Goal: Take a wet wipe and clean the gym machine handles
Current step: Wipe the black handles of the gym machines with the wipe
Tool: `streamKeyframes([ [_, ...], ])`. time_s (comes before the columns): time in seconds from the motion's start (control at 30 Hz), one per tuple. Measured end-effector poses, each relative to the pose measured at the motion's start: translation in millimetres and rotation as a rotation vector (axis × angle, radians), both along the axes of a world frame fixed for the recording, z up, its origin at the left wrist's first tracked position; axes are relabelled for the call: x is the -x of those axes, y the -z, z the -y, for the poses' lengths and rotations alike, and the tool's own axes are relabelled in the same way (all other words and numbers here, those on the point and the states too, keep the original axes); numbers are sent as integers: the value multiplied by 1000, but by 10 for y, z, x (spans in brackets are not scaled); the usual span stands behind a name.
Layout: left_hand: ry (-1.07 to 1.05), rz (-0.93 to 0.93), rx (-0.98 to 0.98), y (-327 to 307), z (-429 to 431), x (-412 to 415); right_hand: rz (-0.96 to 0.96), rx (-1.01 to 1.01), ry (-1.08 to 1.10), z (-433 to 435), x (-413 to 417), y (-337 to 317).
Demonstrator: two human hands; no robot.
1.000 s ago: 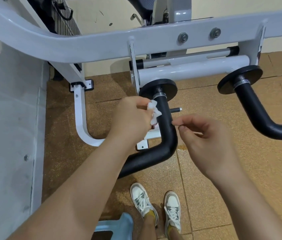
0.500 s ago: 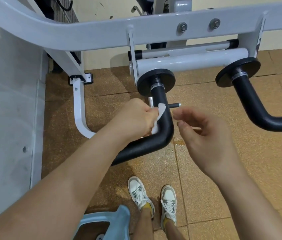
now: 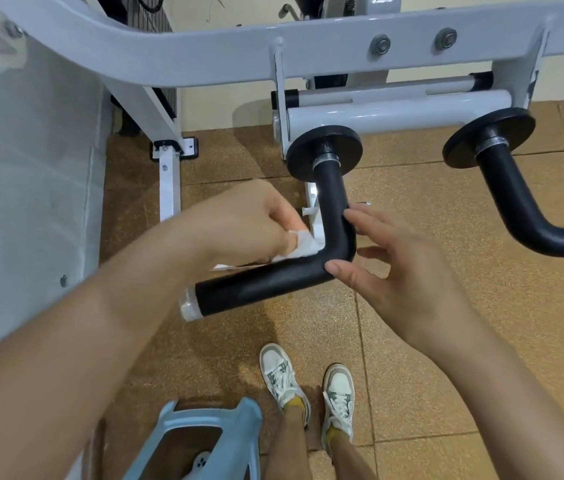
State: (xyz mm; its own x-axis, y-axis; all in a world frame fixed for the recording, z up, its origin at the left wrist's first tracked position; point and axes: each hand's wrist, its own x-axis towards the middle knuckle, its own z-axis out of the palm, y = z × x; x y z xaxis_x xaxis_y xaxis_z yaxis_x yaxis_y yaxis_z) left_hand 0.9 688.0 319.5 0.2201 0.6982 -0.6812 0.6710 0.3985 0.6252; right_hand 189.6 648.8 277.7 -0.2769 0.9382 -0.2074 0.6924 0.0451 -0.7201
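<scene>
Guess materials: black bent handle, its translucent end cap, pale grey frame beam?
Black bent handle: matte pebbled surface, probably rubber or foam grip over tube. Translucent end cap: cloudy, likely plastic or film. Pale grey frame beam: glossy paint, bolts, presumably steel.

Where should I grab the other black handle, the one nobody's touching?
Probably grab the right handle on its level end stretch, hand coming down from above. That part is straight, round and bare; the disc crowds the upper part.
</scene>
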Motion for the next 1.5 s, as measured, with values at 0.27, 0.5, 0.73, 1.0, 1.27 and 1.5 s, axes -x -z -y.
streamKeyframes([
  [0.27, -6, -85, -13, 58, 106, 162, 124, -42, -25, 64, 82, -67],
  [0.5, 119, -148, -88, 86, 175, 185, -136, 93, 83, 104, 191, -56],
  [0.73, -126, -119, -74, 67, 432, 457, 72, 2, -4, 115, 257, -41],
  [1.0, -494, -69, -53, 30, 753, 711, 110, 7, 120, 240, 293, -26],
  [1.27, -1034, -121, -219, -5, 1474, 481, -691, 504, 660, 720, 417, -267],
  [1.5, -1024, -172, -507, 28, 1750, -104, -1010, 724, 613, 965, 675, -301],
])
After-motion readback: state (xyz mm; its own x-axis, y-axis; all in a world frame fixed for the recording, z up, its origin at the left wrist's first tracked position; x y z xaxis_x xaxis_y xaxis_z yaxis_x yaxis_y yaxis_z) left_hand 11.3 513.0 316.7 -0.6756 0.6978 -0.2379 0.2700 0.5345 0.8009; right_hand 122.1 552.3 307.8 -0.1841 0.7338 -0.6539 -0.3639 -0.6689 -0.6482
